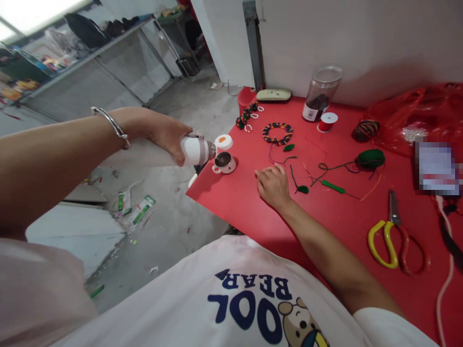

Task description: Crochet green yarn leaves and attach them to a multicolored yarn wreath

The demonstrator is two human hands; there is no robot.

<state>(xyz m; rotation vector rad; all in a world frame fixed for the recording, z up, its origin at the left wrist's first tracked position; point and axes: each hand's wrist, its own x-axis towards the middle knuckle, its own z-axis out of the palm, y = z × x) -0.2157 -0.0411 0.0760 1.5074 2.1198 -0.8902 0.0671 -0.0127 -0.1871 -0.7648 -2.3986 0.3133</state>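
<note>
My left hand [168,137] is wrapped around a white thermos [192,151], which is tipped nearly level past the table's left corner. The thermos's steel neck is right at the rim of a small white cup [227,166] with a dark inside; I cannot make out any stream of liquid. Beside the neck is a round white lid [223,142] with an orange spot. My right hand [274,187] lies on the red table [246,202], fingers loosely bent and slightly apart, holding nothing visible. Close to it are a thin thread and short green yarn pieces [302,189].
Rightward lie a green crochet hook [333,186], green yarn ball [371,158], scissors [389,243] and phone [437,167]. Behind are a braided yarn ring [278,134], red spool [327,122], clear jar [321,94] and red plastic bag [423,108]. Packets [143,210] litter the floor.
</note>
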